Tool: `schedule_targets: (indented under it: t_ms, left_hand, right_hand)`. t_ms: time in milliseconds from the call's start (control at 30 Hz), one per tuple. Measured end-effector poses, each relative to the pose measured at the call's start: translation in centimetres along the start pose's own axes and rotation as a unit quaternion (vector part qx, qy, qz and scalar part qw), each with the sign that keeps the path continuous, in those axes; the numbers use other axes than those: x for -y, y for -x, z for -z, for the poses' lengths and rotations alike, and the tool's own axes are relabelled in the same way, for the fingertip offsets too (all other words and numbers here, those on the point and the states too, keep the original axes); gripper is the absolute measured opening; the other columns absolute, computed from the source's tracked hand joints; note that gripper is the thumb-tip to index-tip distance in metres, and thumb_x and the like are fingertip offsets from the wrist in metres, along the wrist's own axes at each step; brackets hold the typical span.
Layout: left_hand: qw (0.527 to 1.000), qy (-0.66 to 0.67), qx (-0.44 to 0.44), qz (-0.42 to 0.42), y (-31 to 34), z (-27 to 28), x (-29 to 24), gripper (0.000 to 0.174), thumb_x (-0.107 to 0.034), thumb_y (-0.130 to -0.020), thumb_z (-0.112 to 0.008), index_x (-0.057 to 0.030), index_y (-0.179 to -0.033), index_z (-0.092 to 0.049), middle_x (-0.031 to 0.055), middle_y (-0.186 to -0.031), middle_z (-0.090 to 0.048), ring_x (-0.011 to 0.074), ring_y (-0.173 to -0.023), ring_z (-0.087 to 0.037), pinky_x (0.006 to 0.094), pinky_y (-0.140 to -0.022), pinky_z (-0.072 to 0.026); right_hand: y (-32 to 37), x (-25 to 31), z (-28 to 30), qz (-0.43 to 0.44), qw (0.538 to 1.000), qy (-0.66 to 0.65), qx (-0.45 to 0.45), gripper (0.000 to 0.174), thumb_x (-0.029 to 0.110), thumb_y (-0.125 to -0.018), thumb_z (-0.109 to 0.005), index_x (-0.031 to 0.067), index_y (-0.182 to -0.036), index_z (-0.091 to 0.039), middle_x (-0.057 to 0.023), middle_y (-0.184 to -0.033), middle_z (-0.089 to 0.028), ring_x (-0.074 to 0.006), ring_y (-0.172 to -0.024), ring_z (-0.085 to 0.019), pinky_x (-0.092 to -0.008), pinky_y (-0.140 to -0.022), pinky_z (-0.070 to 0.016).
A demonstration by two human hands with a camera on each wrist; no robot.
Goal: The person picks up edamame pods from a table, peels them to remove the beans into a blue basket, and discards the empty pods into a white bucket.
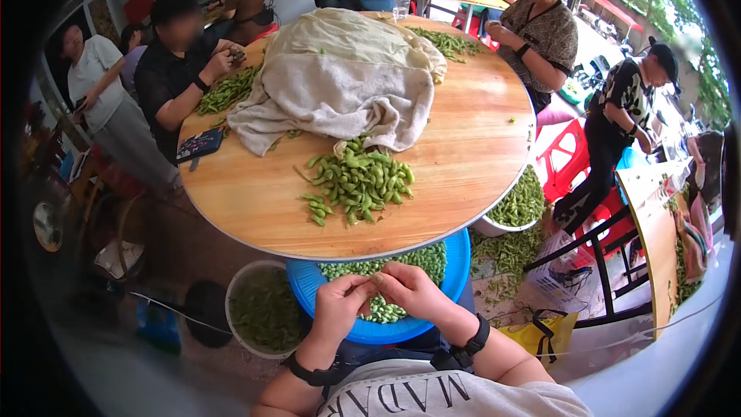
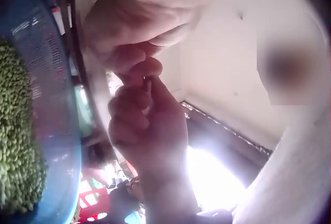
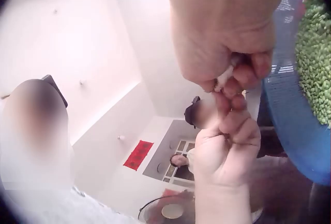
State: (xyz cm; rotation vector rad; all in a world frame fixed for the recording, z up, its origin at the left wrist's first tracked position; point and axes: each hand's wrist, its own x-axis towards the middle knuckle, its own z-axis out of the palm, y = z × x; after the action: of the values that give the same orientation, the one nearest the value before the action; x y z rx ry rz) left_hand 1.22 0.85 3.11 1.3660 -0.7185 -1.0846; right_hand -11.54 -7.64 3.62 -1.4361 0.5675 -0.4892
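Above a blue basin (image 1: 461, 266) of shelled green beans (image 1: 421, 259), both hands meet at the fingertips. My left hand (image 1: 338, 307) curls its thumb and fingers in a pinch, and my right hand (image 1: 417, 293) pinches against it from the other side. Between them is what looks like a small bean pod, mostly hidden by the fingers. The right wrist view has the right hand (image 3: 227, 32) above the left hand (image 3: 227, 146), fingertips touching. A pile of green pods (image 1: 363, 181) lies on the round table (image 1: 255, 208), beyond the hands.
A cloth-covered heap (image 1: 340, 69) stands mid-table, with a phone-like case (image 1: 199, 145) to its left. Tubs of pods stand at the left (image 1: 264, 309) and right (image 1: 519, 201) of the basin. People sit around the table; a yellow bag (image 1: 540, 336) lies at the right.
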Motion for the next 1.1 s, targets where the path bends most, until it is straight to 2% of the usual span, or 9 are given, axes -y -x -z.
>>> schedule_targets:
  t_ms: [200,433,500,700,767,833,900,1033,1100]
  left_hand:
    - [0.975,0.152,0.057,0.15,-0.4,1.1,2.9,0.012,-0.012,-0.082,-0.059,-0.0002,-0.082,-0.063,0.0044,-0.065,-0.059,0.0059,-0.045,-0.044,0.0181,-0.039,-0.0304]
    - [0.952,0.2,0.082,0.216,-0.9,1.1,4.2,0.012,-0.012,-0.082,-0.058,-0.0005,-0.083,-0.06,0.0064,-0.065,-0.059,0.0065,-0.044,-0.045,0.0177,-0.038,-0.03]
    - [0.97,0.144,0.076,0.18,-1.0,0.8,4.6,0.013,-0.012,-0.085,-0.055,-0.0004,-0.082,-0.06,0.0043,-0.064,-0.058,0.0064,-0.045,-0.047,0.0181,-0.04,-0.0339]
    - [0.993,-0.077,0.08,0.042,-0.7,-0.9,3.3,0.011,-0.009,-0.084,-0.057,0.0008,-0.087,-0.06,0.002,-0.066,-0.058,0.0072,-0.051,-0.053,0.0194,-0.043,-0.0383]
    - [0.985,-0.155,0.068,-0.03,-0.6,-1.1,3.3,0.01,-0.007,-0.083,-0.058,0.0028,-0.086,-0.061,0.0039,-0.065,-0.059,0.0084,-0.052,-0.054,0.0203,-0.044,-0.0394]
    - [0.992,-0.081,0.061,0.07,-1.3,-1.1,3.4,0.013,-0.01,-0.083,-0.059,0.0031,-0.082,-0.062,0.0043,-0.06,-0.058,0.0093,-0.05,-0.054,0.0206,-0.045,-0.0396]
    - [0.983,0.068,0.057,0.158,-1.8,-0.3,4.6,0.016,-0.01,-0.08,-0.059,0.0058,-0.082,-0.06,0.0097,-0.067,-0.059,0.0108,-0.045,-0.049,0.0201,-0.04,-0.0359]
    - [0.953,0.168,0.064,0.242,-2.7,1.3,6.4,0.014,-0.008,-0.08,-0.056,0.0063,-0.082,-0.058,0.0128,-0.068,-0.059,0.0115,-0.045,-0.05,0.0215,-0.038,-0.0371]
    - [0.966,0.127,0.061,0.216,-2.7,1.1,6.7,0.011,-0.007,-0.08,-0.058,0.0048,-0.081,-0.059,0.0095,-0.063,-0.058,0.0113,-0.046,-0.051,0.0206,-0.04,-0.0358]
  right_hand:
    - [1.2,-2.8,0.0,0.007,0.997,0.081,-0.015,0.023,0.017,-0.089,-0.051,0.0012,-0.072,-0.05,-0.0005,-0.054,-0.042,-0.0072,-0.051,-0.037,-0.0253,-0.044,-0.0325]
    - [1.4,-3.9,1.0,0.055,0.98,0.193,0.004,0.022,0.018,-0.085,-0.055,0.0006,-0.072,-0.051,-0.0114,-0.054,-0.043,-0.0178,-0.046,-0.041,-0.0309,-0.044,-0.0354]
    - [1.3,-4.3,1.2,0.086,0.979,0.187,0.008,0.022,0.018,-0.086,-0.054,0.0004,-0.074,-0.053,-0.0094,-0.054,-0.044,-0.0152,-0.047,-0.042,-0.0295,-0.045,-0.0357]
    - [1.0,-4.0,2.3,-0.102,0.995,-0.021,-0.009,0.025,0.021,-0.089,-0.049,0.0004,-0.079,-0.058,0.0007,-0.059,-0.049,-0.0075,-0.055,-0.044,-0.024,-0.049,-0.0365]
    - [0.8,-5.0,2.2,-0.048,0.999,-0.002,-0.024,0.025,0.022,-0.089,-0.048,0.0009,-0.079,-0.059,-0.0007,-0.063,-0.053,-0.0075,-0.058,-0.046,-0.0238,-0.051,-0.039]
    - [1.0,-4.9,2.3,-0.004,1.0,0.007,-0.021,0.027,0.023,-0.088,-0.049,-0.0008,-0.079,-0.057,-0.007,-0.063,-0.056,-0.0136,-0.058,-0.051,-0.0304,-0.055,-0.0432]
    - [1.0,-7.0,2.1,0.092,0.99,0.101,-0.034,0.027,0.024,-0.086,-0.052,0.0003,-0.074,-0.053,-0.018,-0.061,-0.052,-0.0286,-0.054,-0.052,-0.0371,-0.052,-0.0419]
    - [1.1,-7.3,2.3,0.097,0.982,0.162,-0.007,0.029,0.026,-0.086,-0.052,0.0011,-0.071,-0.049,-0.0161,-0.057,-0.049,-0.033,-0.053,-0.05,-0.0399,-0.05,-0.0395]
    - [0.6,-8.2,2.9,0.099,0.98,0.174,0.01,0.031,0.029,-0.084,-0.056,0.0001,-0.075,-0.051,-0.0166,-0.061,-0.052,-0.032,-0.055,-0.052,-0.0388,-0.051,-0.0404]
